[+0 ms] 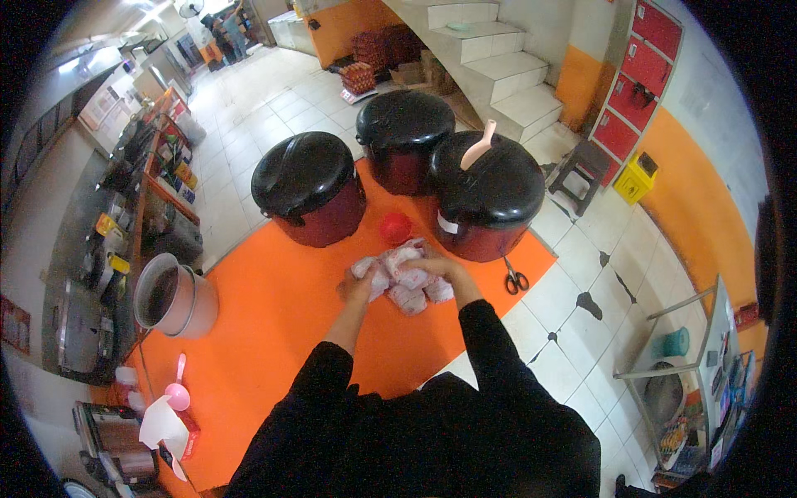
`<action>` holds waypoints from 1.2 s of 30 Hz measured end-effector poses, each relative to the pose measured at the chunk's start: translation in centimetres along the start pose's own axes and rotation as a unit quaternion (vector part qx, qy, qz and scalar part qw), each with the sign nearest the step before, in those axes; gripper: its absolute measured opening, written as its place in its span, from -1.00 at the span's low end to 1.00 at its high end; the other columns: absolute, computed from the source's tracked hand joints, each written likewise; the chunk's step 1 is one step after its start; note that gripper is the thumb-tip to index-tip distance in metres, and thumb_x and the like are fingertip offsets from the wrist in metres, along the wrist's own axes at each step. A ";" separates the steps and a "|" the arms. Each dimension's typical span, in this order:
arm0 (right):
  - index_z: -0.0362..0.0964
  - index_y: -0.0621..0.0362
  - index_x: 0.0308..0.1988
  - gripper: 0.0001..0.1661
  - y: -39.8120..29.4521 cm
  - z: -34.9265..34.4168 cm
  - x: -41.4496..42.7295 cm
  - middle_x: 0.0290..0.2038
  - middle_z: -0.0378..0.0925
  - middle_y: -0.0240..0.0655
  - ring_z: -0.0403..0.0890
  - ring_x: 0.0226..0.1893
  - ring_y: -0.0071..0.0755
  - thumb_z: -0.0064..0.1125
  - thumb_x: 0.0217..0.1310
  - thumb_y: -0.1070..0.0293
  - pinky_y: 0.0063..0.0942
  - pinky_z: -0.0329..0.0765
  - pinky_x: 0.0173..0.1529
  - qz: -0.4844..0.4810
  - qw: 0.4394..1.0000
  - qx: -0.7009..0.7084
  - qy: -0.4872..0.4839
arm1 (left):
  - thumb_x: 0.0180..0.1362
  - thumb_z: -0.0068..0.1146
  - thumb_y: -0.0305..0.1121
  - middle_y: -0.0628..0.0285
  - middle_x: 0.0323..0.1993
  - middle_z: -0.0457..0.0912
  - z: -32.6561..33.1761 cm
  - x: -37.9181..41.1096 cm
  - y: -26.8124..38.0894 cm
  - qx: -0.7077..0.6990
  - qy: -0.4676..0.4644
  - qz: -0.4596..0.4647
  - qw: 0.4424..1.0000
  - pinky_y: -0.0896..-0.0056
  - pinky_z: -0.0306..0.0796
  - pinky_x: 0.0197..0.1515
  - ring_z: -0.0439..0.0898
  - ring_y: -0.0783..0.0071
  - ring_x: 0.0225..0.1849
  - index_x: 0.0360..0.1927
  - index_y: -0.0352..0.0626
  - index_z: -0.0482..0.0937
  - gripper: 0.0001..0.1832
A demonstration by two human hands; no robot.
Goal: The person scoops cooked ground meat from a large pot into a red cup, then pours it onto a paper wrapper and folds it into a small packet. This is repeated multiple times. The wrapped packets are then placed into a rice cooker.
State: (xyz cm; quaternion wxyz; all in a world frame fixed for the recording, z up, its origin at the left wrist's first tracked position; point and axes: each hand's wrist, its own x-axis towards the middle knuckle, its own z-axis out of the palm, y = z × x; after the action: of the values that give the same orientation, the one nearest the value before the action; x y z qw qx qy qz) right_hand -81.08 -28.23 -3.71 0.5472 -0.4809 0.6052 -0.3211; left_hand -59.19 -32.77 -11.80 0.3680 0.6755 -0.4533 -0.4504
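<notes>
Several white paper-wrapped bundles (408,299) with reddish print lie heaped on the orange tabletop (274,324). My left hand (358,283) is curled around a bundle at the heap's left side. On the right, my right hand (433,264) grips an upper bundle (405,256), its fingers partly hidden behind the wrap. Just beyond the heap sits a round red object (396,228), perhaps a bowl or scoop. Past it stand three dark red containers with black lids: a left one (308,187), a back one (405,140) and a right one (485,193).
A pale scoop (479,149) rests on the right container's lid. Scissors (515,279) lie near the right table edge. Nested grey buckets (174,299) stand at left, with a pink ladle (178,392) nearer me. A stool (579,174) is on the floor; people (229,37) stand far back.
</notes>
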 end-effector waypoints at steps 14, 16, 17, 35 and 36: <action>0.09 0.20 0.18 -0.10 1.7 1.0 -4.1 0.08 0.34 -0.19 0.41 0.04 -0.12 0.27 -0.12 0.11 -0.28 0.41 0.07 -0.045 0.923 0.381 -0.029 | -0.10 0.32 -0.41 0.10 -0.02 0.49 0.8 -0.2 -2.4 -0.259 -0.098 -0.046 0.960 0.15 0.49 -0.06 0.53 0.19 -0.05 0.10 -0.27 0.28 -0.34; 0.14 0.16 0.16 -0.15 1.4 3.7 -4.2 0.09 0.33 -0.21 0.38 0.05 -0.12 0.22 -0.10 0.03 -0.21 0.35 0.13 -0.073 0.846 0.517 -0.112 | -0.06 0.29 -0.38 0.14 -0.07 0.53 -4.7 0.6 -6.0 -0.338 -0.205 -0.029 0.918 0.16 0.50 -0.06 0.55 0.22 -0.07 0.05 -0.24 0.35 -0.43; 0.15 0.15 0.15 -0.15 1.2 3.1 -5.6 0.10 0.32 -0.22 0.37 0.07 -0.12 0.21 -0.10 -0.01 -0.18 0.33 0.15 -0.106 0.808 0.570 -0.107 | -0.02 0.25 -0.32 0.16 -0.08 0.54 -5.2 -2.4 -4.7 -0.333 -0.247 -0.065 0.907 0.15 0.51 -0.08 0.56 0.23 -0.09 0.06 -0.20 0.35 -0.45; 0.29 -0.05 0.09 -0.14 -19.6 71.8 -35.9 0.07 0.38 -0.38 0.35 0.09 -0.19 0.21 -0.17 -0.27 -0.03 0.29 0.14 -0.028 0.535 0.478 -0.696 | -0.08 0.24 0.04 0.07 0.20 0.31 -61.2 -44.3 -28.2 -0.658 -0.067 0.031 0.750 0.10 0.41 0.01 0.38 0.12 0.15 0.24 -0.04 0.24 -0.19; 0.28 -0.06 0.11 -0.14 -19.7 76.1 -39.1 0.08 0.37 -0.38 0.35 0.10 -0.18 0.20 -0.16 -0.27 -0.01 0.26 0.16 0.000 0.531 0.453 -0.716 | -0.11 0.26 0.02 0.09 0.16 0.35 -65.0 -47.0 -30.3 -0.627 -0.045 0.092 0.773 0.13 0.45 -0.09 0.43 0.16 0.10 0.24 -0.03 0.24 -0.18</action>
State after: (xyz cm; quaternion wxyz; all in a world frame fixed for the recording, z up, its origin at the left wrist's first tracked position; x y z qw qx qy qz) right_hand -5.06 12.25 13.30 0.9417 -0.2377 -0.2158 -0.1003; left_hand 1.93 26.99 -5.33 0.7287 0.2297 -0.1463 -0.6284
